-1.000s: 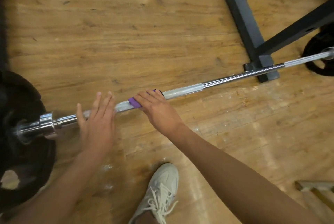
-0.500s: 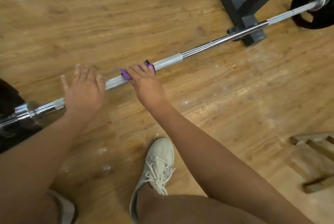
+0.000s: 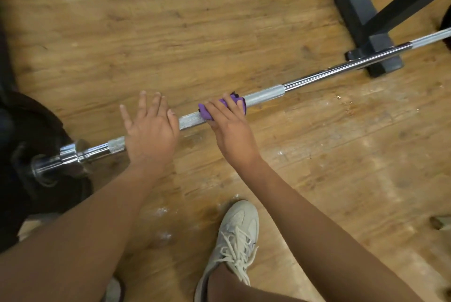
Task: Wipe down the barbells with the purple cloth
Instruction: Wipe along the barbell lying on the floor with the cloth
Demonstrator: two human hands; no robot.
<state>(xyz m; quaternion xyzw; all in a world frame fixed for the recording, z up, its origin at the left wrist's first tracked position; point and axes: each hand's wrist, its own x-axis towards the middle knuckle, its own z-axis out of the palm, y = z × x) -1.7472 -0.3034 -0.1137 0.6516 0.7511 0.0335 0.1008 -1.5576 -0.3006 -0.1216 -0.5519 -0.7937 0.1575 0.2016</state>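
Since a second ago your right hand [image 3: 231,131] has slid the purple cloth [image 3: 204,112] a bit further along the knurled stretch, toward the smooth middle of the bar.

Closest to you, your shoe [image 3: 235,233] is planted on the floor [image 3: 341,179] just on your side of the bar. I'd guess that's risk one: the barbell [image 3: 264,95] sits up on its weight plate [image 3: 31,116], so it can roll, and a hard push on a stroke could walk it toward your toes.

Your left hand [image 3: 151,133] isn't gripping anything. Its fingers [image 3: 156,106] are straight and spread, with the palm just laid on the shaft near the collar [image 3: 73,153]. That steadies the bar but probably won't stop a real roll.

Your right hand's fingers are curled over the cloth, holding it bunched onto the top of the shaft. With it bunched like that, I'd expect the underside to get skipped. The knurling could also snag the fabric and pull it out of your grip.

Further along, the bar passes over the black rack foot [image 3: 380,57]. Carry the stroke that far and your knuckles may clip it, or the cloth may catch.
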